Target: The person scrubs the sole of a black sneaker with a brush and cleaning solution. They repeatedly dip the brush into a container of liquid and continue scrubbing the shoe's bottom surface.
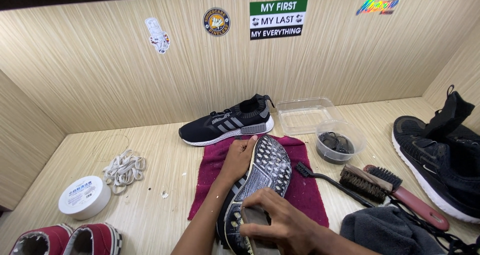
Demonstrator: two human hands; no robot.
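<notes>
left hand (239, 157) gripping the upturned sneaker (260, 185) by its toe, sole up over the maroon cloth (305, 190) on the counter (160, 195) | right hand (280, 222) clamping a brush (252, 220) on the heel | I'm worrying: pressing hard could be twisting the shoe loose

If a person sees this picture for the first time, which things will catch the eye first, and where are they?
In the lower middle, the left hand steadies an upturned black shoe over a dark red cloth, while the right hand presses a brush on its sole. Behind them, the matching black shoe stands by the wooden back wall. At the right lie two brushes and another black shoe.
</notes>
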